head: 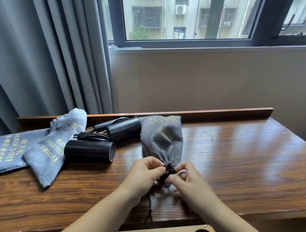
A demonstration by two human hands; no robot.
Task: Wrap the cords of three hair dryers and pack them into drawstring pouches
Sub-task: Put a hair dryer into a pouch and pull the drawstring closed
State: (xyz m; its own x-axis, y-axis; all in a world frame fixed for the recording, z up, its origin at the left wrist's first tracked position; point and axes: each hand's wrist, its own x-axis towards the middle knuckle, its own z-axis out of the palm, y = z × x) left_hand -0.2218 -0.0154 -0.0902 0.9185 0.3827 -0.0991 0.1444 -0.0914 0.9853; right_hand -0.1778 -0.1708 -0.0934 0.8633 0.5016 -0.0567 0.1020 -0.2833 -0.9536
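The left hand [146, 171] has its fingers curled, and thumb and forefinger pinch the gathered black neck of the filled grey fabric drawstring pouch [161, 138]. The right hand [186, 176] is blurred; its curled fingers pinch the black drawstring cord [150, 208] at the same neck, just beside the left hand. The loose end of that cord trails toward the near edge of the glossy brown wooden counter [240, 155].

The filled pouch lies near the middle of the counter, its closed mouth toward the person and its base against the raised rear lip. Its contents are hidden by the fabric.

Left of it lie two black cylindrical hair dryers. The near black hair dryer [89, 153] shows its mesh end facing right. The far black hair dryer [123, 129] touches the filled pouch's left side. Black power cords [94, 136] are bundled between them.

Further left lie two flat grey fabric pouches with yellow "HAIR DRIER" print: the crumpled flat pouch [50, 150] touches the near dryer, and the leftmost flat pouch [5, 151] lies partly beneath it.

Count: three pouches, two visible dryers.

Grey curtains [37, 60] hang behind the counter at left; a dark-framed window [189, 42] is at the rear.
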